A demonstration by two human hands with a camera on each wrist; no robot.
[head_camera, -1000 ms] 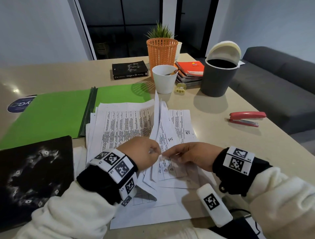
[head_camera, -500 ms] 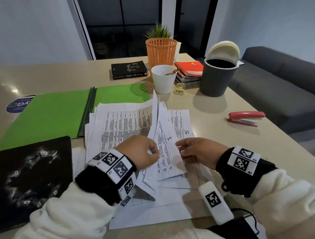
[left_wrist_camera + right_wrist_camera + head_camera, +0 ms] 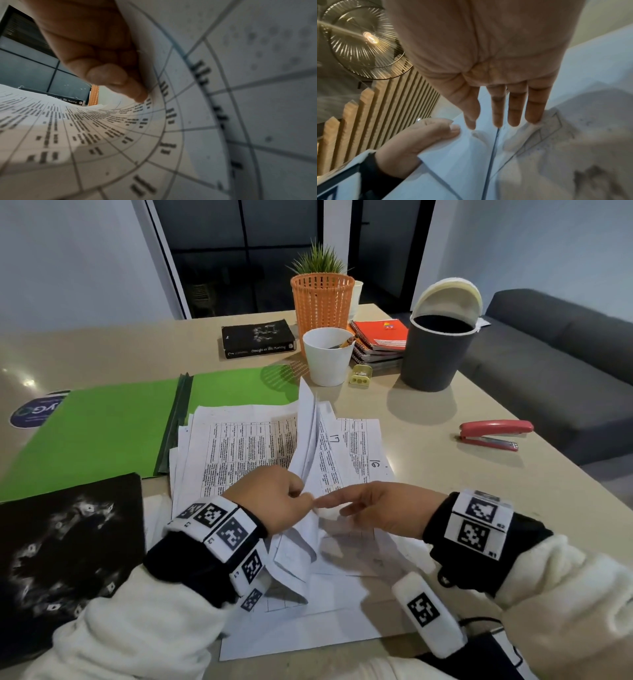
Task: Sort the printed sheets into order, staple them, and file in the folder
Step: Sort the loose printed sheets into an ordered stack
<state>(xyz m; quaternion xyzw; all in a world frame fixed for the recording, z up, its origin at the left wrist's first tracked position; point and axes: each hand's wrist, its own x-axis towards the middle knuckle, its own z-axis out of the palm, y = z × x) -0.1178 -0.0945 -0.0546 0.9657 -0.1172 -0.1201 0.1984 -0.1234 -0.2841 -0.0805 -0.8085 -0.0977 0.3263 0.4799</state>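
Note:
A loose pile of printed sheets (image 3: 239,446) lies on the table in front of me. My left hand (image 3: 281,498) pinches a bunch of lifted sheets (image 3: 308,433) that stand on edge over the pile; the left wrist view shows my thumb (image 3: 106,75) pressed on the curved paper (image 3: 85,128). My right hand (image 3: 370,505) reaches left with straight fingers (image 3: 498,108) whose tips touch the flat sheets (image 3: 453,169) beside the left hand (image 3: 419,138). Sheets marked 17 and 16 lie exposed on the right. The open green folder (image 3: 96,433) lies at the left. The red stapler (image 3: 493,434) sits at the right.
A black book (image 3: 61,542) lies at the near left, another black book (image 3: 258,337) at the back. A white cup (image 3: 327,357), an orange basket (image 3: 322,299), red notebooks (image 3: 380,337), a yellow sharpener (image 3: 359,374) and a grey bin (image 3: 435,354) stand behind the pile. A sofa (image 3: 548,354) is beyond the table's right edge.
My right hand let go of the sheet it pinched and straightened its fingers. That sheet now stands with the bunch in my left hand, uncovering the sheet marked 17.

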